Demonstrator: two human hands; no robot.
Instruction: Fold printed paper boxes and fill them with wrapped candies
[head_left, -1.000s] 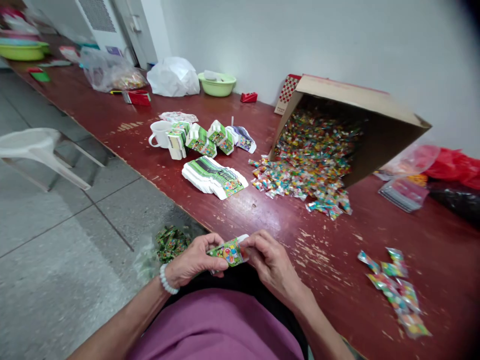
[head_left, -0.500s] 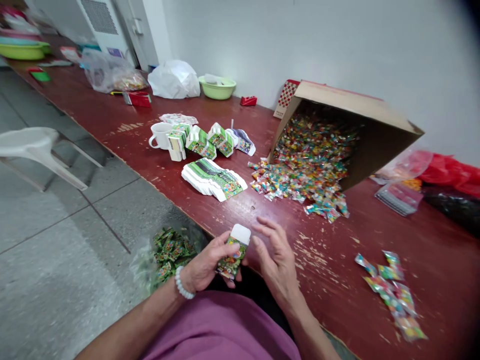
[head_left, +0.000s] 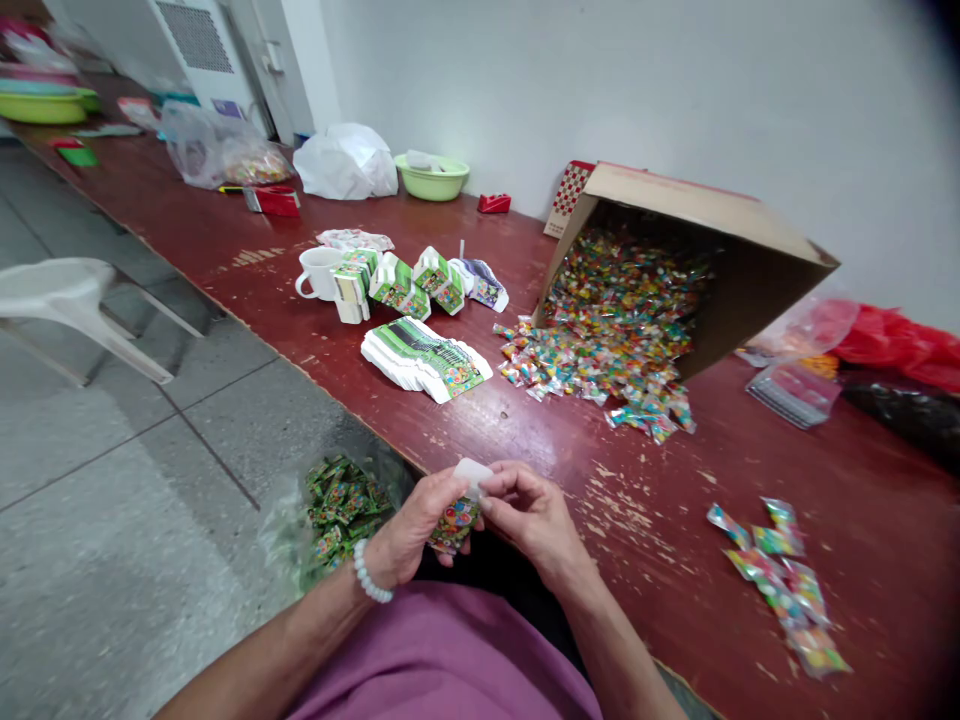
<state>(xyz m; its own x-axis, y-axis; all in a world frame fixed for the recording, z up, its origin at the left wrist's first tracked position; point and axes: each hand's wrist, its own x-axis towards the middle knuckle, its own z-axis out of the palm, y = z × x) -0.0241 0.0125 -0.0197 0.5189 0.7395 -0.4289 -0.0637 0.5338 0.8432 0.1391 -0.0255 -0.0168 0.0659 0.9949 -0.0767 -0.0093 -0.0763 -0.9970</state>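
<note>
My left hand is wrapped round a small green printed candy box, its white end flap standing up. My right hand has thumb and fingertips pinched at the edge of that flap. Past the hands lies a fanned stack of flat green cartons. Folded green boxes stand beside a white mug. To the right, wrapped candies spill out of a tipped cardboard box. Several candy packets lie apart at the lower right.
Below the table edge, a clear bag holds many filled green packs. A white stool stands at the left. Against the wall are a green basin, a white bag and red plastic.
My right hand has moved left from beside the box and closed at its flap. The left hand still holds the box, which has tilted a little.
</note>
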